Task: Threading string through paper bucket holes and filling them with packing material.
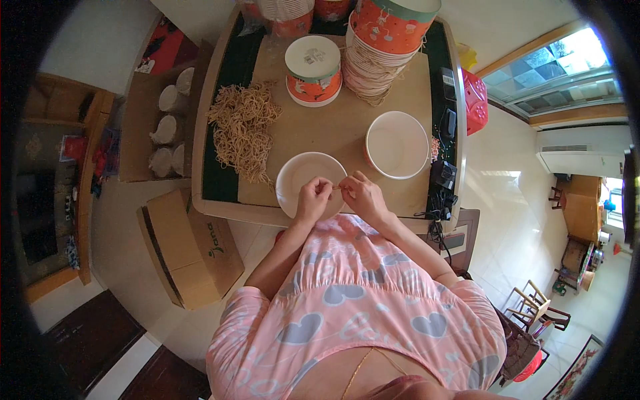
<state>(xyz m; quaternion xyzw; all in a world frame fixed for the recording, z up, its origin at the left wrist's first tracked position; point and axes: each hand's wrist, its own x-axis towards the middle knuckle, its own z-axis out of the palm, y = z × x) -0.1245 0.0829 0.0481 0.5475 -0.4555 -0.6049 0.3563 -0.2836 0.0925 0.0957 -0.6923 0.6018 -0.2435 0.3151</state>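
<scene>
My left hand [315,199] and my right hand [364,198] are close together over the near edge of a white paper bucket [288,175]. Both are closed, with fingertips pinching a short piece of thin tan cord [337,187] between them. Its ends are hidden in my fingers. A tangled heap of tan cords [243,130] lies on the table, left of this bucket. To the right stands another open bucket [398,145], white inside. Behind them is an orange patterned bucket [315,90] with a white top facing up.
Stacked orange buckets [393,30] with cords around the lower part stand at the back of the table. Black adapters and cables [443,175] lie along the right edge. Left on the floor are a cardboard box [193,250] and an open carton with white cups [170,99].
</scene>
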